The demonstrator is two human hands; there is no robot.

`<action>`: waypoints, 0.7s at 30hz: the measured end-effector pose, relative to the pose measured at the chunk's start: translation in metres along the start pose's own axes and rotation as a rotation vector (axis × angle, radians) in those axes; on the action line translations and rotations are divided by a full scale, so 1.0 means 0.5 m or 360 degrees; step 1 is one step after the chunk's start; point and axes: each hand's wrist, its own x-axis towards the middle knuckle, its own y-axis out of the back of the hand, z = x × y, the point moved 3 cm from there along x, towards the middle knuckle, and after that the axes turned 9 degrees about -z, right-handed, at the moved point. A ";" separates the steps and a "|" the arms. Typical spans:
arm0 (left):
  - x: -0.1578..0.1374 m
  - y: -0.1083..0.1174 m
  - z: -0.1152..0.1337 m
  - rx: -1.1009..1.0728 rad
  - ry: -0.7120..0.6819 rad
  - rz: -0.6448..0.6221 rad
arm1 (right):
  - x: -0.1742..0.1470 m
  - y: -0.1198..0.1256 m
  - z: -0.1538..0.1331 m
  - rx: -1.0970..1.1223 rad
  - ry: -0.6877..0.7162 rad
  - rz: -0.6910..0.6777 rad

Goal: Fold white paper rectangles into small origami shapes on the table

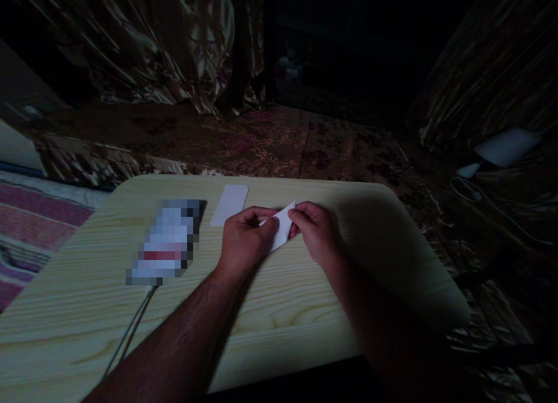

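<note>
Between my two hands is a small piece of white paper (281, 229), with a slanted edge and a pointed upper corner that look folded. My left hand (248, 235) grips its left part, thumb on top and fingers behind. At the paper's right corner, my right hand (314, 227) pinches it between thumb and fingers. Just beyond my left hand, a white paper strip or small stack (230, 204) lies flat on the wooden table (279, 318).
A pixelated device (168, 237) lies on the table's left side, its white cable (126, 332) running to the near edge. Behind the table is a patterned cloth-covered ledge (261, 138) below curtains (183, 36). A white object with a cord (505, 147) sits at right. Striped bedding (35, 228) is at left.
</note>
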 end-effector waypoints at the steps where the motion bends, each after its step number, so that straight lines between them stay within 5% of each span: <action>1: 0.000 0.000 -0.001 -0.0003 0.0003 -0.0009 | 0.000 0.001 0.001 0.0008 0.0006 0.0015; 21: 0.000 0.002 0.000 0.0053 0.0013 -0.0011 | -0.002 0.001 -0.012 -0.0077 0.0045 0.0111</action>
